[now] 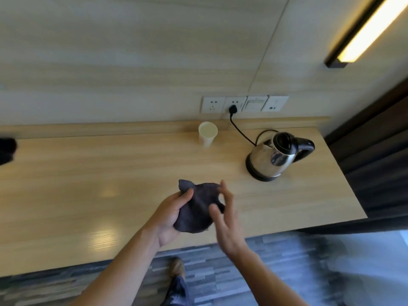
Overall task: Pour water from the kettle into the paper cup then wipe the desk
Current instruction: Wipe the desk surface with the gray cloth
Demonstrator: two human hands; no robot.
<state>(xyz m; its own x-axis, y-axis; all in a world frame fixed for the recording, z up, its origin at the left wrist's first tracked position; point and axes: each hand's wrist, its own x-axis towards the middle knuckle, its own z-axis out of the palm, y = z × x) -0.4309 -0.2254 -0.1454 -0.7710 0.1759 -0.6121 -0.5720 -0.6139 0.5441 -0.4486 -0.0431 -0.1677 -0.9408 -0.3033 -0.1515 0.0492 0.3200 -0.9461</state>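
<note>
A dark purple cloth (pixel 197 207) is bunched above the front middle of the wooden desk (pixel 88 184). My left hand (pixel 170 217) holds it from below and the left, thumb on top. My right hand (pixel 227 217) touches the cloth's right edge with its fingers spread. A paper cup (pixel 207 134) with liquid in it stands upright near the back wall. To its right, a steel kettle (pixel 276 156) with a black handle sits on its base, lid shut.
A black cord (pixel 240 131) runs from the kettle base to a wall socket (pixel 233 107). A dark object (pixel 7 151) lies at the desk's left edge. The desk ends at right near a dark curtain (pixel 375 162). My shoe (pixel 176 268) shows on the floor below.
</note>
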